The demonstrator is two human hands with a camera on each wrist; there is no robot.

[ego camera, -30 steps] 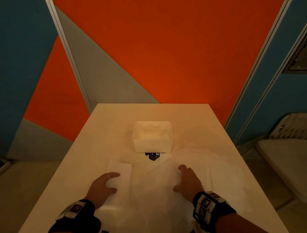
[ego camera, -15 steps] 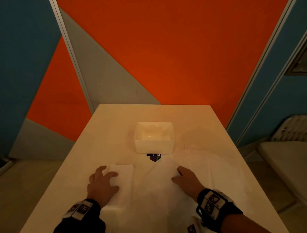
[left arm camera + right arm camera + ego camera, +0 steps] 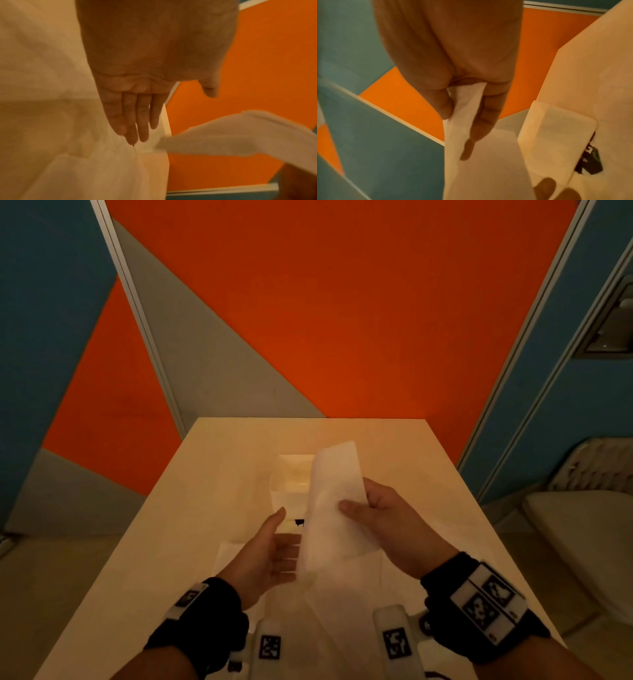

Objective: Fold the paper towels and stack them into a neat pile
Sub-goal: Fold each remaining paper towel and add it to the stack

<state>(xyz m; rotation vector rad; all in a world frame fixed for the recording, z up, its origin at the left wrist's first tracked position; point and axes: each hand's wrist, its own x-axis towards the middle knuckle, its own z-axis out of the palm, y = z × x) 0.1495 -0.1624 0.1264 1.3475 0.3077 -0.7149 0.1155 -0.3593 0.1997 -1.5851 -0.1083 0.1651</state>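
Head | right hand [image 3: 383, 518] now pinches lifted paper towel [image 3: 334, 508] | left hand [image 3: 270, 556] spread, off pile

A pale, cream-coloured table [image 3: 212, 474] runs lengthways away from the person toward the orange wall. Near its middle sits a white rectangular tub [image 3: 291, 474], open at the top, and a small black tag [image 3: 299, 522] lies on the tabletop just beside the tub's near wall. Closer in, loose white paper towels [image 3: 342, 594] are spread flat over the near part of the surface, and a folded towel [image 3: 227, 554] lies at their left edge.
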